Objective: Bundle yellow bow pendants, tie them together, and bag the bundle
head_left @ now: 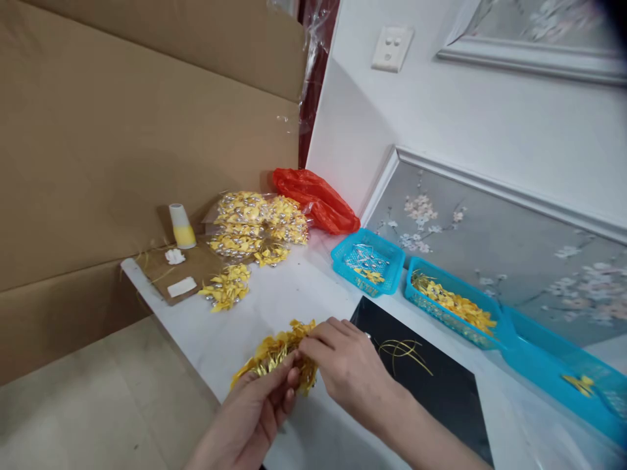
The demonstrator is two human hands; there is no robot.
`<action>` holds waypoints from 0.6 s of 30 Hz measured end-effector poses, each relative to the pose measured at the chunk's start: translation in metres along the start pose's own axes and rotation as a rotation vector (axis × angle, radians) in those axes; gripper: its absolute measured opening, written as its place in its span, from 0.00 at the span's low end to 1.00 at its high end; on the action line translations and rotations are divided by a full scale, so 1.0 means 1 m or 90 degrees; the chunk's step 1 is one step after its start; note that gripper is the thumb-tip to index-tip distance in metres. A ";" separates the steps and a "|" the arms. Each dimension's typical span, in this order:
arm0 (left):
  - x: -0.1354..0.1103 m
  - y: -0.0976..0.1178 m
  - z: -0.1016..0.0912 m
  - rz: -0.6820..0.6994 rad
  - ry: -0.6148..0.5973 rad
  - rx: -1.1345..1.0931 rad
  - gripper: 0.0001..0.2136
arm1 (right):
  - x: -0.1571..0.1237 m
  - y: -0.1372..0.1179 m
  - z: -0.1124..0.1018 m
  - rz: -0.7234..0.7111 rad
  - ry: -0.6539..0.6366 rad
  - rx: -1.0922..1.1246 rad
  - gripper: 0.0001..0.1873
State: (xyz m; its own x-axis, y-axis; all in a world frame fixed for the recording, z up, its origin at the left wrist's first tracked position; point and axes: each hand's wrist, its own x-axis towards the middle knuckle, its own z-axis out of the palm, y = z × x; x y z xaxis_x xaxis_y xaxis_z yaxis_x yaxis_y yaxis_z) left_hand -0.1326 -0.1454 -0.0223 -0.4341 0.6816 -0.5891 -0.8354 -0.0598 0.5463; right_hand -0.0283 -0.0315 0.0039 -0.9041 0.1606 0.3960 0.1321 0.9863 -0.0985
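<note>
A garland of yellow ribbon flowers [264, 356] with gold strands hangs between my two hands over the table's near edge. My left hand [262, 408] is closed round its lower middle, thumb pressed against the fingers. From the right, my right hand [343, 365] pinches the garland's upper end, close to the left fingertips; what exactly sits in the pinch is hidden. Just beyond the right hand a black mat [431, 385] lies on the table, with a few loose gold wires [405, 352] on it.
Along the wall stand a blue basket [337, 264] with pins, another blue basket [416, 303] of yellow pieces and a long blue tray [533, 365]. Bagged yellow flowers [240, 225], a red plastic bag [318, 199], a yellow-white cone spool [182, 228] and loose yellow flowers [228, 287] lie toward the corner.
</note>
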 end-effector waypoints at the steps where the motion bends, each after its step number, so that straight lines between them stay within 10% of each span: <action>1: -0.001 -0.001 0.000 0.000 0.000 0.001 0.07 | 0.001 -0.004 0.002 -0.004 0.005 -0.006 0.05; 18: -0.002 -0.004 -0.006 0.022 -0.063 0.035 0.03 | -0.003 -0.020 0.018 0.052 -0.037 0.015 0.22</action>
State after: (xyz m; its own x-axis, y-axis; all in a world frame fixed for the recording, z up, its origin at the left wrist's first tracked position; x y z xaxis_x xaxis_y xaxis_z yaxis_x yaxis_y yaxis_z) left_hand -0.1302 -0.1511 -0.0273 -0.4249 0.7483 -0.5094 -0.7998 -0.0468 0.5984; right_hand -0.0358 -0.0518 -0.0114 -0.9131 0.2367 0.3319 0.1969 0.9690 -0.1492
